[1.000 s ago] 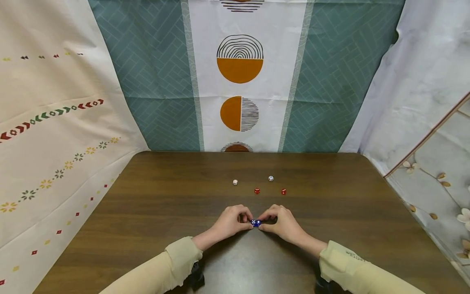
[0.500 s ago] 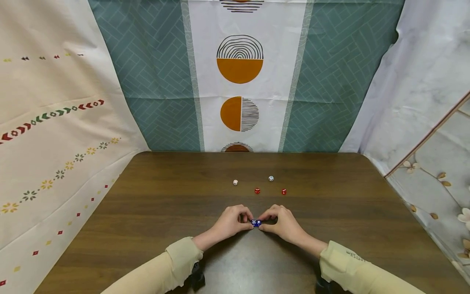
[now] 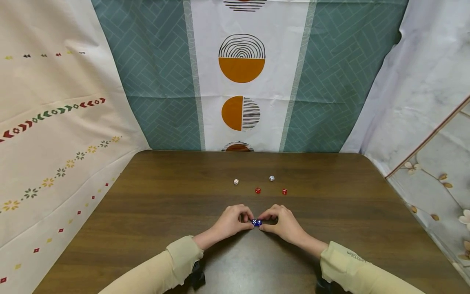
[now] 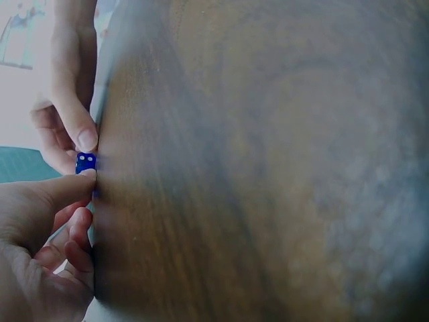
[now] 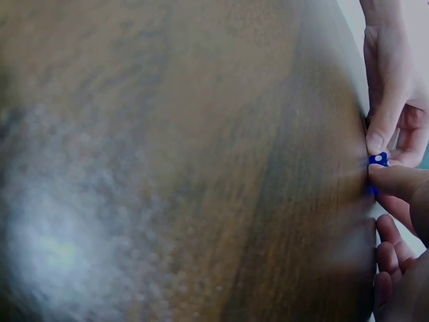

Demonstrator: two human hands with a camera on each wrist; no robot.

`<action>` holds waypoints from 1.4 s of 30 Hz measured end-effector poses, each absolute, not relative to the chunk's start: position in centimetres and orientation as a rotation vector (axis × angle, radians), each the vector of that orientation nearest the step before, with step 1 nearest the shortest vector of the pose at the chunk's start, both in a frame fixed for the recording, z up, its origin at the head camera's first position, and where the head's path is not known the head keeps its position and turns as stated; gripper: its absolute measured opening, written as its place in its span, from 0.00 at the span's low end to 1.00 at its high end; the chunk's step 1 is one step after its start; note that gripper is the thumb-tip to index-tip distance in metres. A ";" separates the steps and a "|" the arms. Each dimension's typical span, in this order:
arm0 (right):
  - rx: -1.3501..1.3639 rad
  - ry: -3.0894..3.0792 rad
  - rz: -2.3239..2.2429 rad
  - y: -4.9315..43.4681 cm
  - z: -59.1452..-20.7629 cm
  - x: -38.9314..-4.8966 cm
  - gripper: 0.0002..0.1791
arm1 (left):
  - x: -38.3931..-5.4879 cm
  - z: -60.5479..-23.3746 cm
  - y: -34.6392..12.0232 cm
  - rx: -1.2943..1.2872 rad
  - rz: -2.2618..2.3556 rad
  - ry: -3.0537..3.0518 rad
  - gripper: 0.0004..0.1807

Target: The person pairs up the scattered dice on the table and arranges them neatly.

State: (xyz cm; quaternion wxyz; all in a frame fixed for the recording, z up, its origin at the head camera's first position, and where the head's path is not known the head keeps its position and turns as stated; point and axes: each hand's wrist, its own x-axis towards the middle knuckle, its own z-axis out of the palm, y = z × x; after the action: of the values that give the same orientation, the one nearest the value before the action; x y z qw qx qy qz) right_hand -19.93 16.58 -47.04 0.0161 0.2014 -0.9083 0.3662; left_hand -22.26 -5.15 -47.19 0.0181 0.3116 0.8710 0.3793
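Two blue dice (image 3: 259, 223) with white pips sit side by side on the brown table, right between the hands in the head view. My left hand (image 3: 230, 222) pinches the left one between thumb and fingers. From the other side, my right hand (image 3: 285, 224) pinches the right one the same way. Both thumbs lie on the near side of the dice. The left wrist view shows a blue face (image 4: 85, 161) between the two thumbs, partly covered by the left thumb. In the right wrist view a small part of the blue (image 5: 379, 159) shows past the right thumb.
Beyond the hands lie two red dice (image 3: 258, 190) and, farther back, a white die (image 3: 236, 182) and a pale die with bluish pips (image 3: 271, 178). The wooden table (image 3: 165, 196) ends at a patterned cloth backdrop (image 3: 161, 81). Printed cloths hang at both sides.
Both hands keep their pinch on the blue dice, in almost the same place. The head view has shifted very slightly; the other dice have not moved on the table.
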 end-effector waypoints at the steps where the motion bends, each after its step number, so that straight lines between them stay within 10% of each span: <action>1: 0.637 -2.828 1.136 16.6 -47.0 -20.0 0.10 | -22.2 -47.1 -5.2 0.961 1.175 2.705 0.07; 42: 0.238 -2.775 1.093 24.8 -47.1 -26.8 0.16 | -22.1 -47.2 -5.1 0.940 1.184 2.683 0.06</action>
State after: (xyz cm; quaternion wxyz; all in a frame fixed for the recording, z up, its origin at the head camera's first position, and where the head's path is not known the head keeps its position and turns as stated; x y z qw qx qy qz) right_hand -26.84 24.83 -47.14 0.0750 0.0795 -0.9249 0.3642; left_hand -22.13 -5.12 -47.19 0.0312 0.3053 0.8707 0.3843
